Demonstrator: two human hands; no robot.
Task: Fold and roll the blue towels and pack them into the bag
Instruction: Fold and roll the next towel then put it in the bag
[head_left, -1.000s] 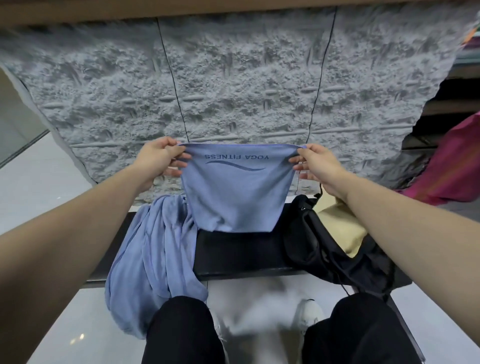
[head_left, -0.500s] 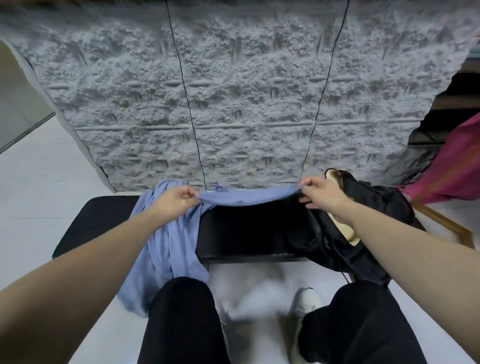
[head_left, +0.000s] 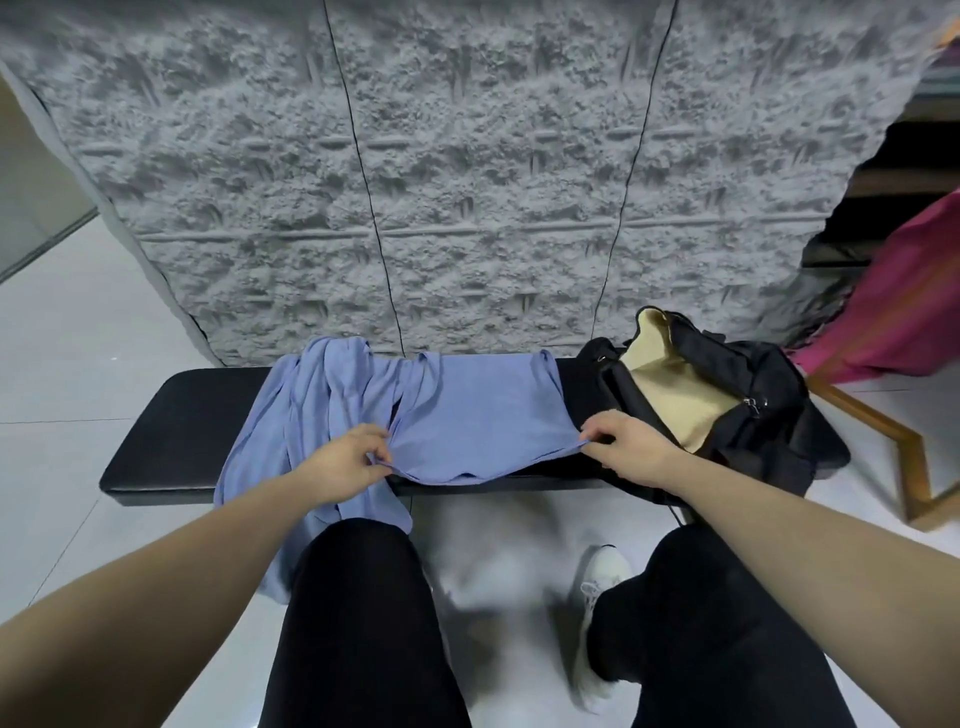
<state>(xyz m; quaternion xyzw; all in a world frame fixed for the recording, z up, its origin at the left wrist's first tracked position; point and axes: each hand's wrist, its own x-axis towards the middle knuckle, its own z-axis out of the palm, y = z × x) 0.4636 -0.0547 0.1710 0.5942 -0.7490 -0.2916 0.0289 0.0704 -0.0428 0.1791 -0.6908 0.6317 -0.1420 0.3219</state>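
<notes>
A rough grey textured wall fills the whole upper part of the frame, with two thin black lines running down it. Pale tiled floor shows at the left and along the bottom. Across the middle of the frame lies a long black bench, and my legs in black trousers rise from the bottom edge toward it, a white shoe visible between them.

At the right end of the bench sits the black bag, its mouth gaping and a tan lining showing inside. To the right of it, at the frame's edge, hangs a magenta cloth above a wooden frame.

Left of centre, a crumpled blue towel is heaped on the bench and spills over its near edge toward my left knee. Just beside it, touching it and reaching toward the bag, a second blue towel, the flat towel, lies spread on the bench top in the centre of the frame.

My left hand pinches the near left corner of the flat towel between thumb and curled fingers. My right hand pinches the near right corner the same way, just beside the bag's dark side. Both corners are lifted slightly off the bench.
</notes>
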